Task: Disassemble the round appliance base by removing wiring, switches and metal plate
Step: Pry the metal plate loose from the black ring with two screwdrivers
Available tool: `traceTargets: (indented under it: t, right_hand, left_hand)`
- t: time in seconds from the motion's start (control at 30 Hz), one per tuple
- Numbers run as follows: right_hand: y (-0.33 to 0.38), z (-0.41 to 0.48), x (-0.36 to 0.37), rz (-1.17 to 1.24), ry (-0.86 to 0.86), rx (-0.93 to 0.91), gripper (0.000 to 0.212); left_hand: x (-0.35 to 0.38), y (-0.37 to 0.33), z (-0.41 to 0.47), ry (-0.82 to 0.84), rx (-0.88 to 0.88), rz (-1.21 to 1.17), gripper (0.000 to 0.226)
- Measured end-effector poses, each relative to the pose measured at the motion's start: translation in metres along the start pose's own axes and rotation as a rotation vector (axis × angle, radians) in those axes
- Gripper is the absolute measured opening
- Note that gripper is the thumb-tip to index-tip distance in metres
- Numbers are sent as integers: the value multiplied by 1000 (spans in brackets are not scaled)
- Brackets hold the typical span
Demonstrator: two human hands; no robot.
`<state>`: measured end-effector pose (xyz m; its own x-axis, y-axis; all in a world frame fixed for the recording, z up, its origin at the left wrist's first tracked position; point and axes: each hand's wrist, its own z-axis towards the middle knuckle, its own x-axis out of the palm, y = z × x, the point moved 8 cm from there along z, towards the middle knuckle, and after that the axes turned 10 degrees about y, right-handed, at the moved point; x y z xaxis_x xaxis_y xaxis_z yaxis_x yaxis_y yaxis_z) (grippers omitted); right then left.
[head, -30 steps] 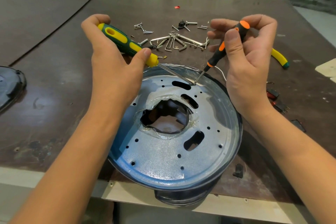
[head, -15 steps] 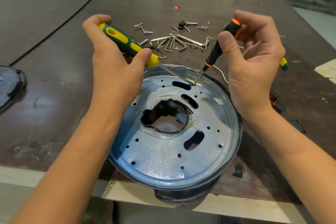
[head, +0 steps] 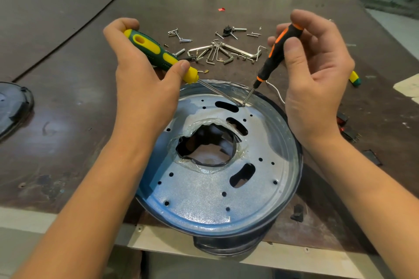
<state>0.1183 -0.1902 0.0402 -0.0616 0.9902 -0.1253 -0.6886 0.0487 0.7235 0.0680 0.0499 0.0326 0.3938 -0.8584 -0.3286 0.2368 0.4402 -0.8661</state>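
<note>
Round base [head: 292, 188] sits at the table's [head: 68, 102] near edge, metal plate [head: 204, 199] facing up. Left hand [head: 145, 88] grips a green-yellow screwdriver [head: 156, 53]; right hand [head: 315, 88] pinches a black-orange screwdriver [head: 275, 54]. Both tips meet at one spot on the plate's far rim. Hex keys [head: 217, 52] and screws [head: 179, 35] lie beyond.

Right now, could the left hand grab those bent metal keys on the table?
Probably not straight away. The left hand is full, gripping the green and yellow screwdriver. The bent metal keys lie just beyond it with nothing covering them, so it would need to put the tool down first.
</note>
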Motion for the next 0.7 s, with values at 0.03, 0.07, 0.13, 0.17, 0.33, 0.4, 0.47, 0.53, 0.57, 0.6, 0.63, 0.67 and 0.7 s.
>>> traceTargets:
  t: [0.03,0.07,0.13,0.17,0.33,0.4,0.47,0.53,0.57,0.6,0.63,0.67,0.7]
  right_hand:
    - [-3,0,0,34,2,16,28]
    - [-5,0,0,60,-2,34,28]
    - [-4,1,-1,39,-21,51,25]
    - [-2,2,-3,-2,-38,42,25]
    - [-3,0,0,-15,-1,27,30]
    - [-5,0,0,29,-2,47,30]
    - [-5,1,-2,-17,-15,55,28]
    - [-1,2,-3,-79,-24,22,28]
    - [-1,2,-3,-84,-19,15,28]
    - [-2,1,-2,-69,-7,22,29]
    - [-5,0,-1,-34,6,32,31]
    - [-6,0,0,12,14,41,32]
    - [-7,0,1,48,18,50,33]
  left_hand:
    - [0,0,0,-4,0,10,61]
    - [-1,0,0,-8,0,18,61]
    - [-1,0,0,-8,-2,16,62]
    - [-1,0,0,-5,-3,10,62]
    - [0,0,0,3,1,5,61]
    - [0,0,0,4,2,8,62]
    - [-1,-1,0,3,2,14,61]
    - [0,0,-1,5,0,9,62]
    - [0,0,-1,5,1,10,62]
    - [0,0,-1,3,2,13,62]
    - [0,-1,-1,3,3,14,61]
    - [0,-1,-1,5,5,10,61]
    - [0,0,0,9,6,0,61]
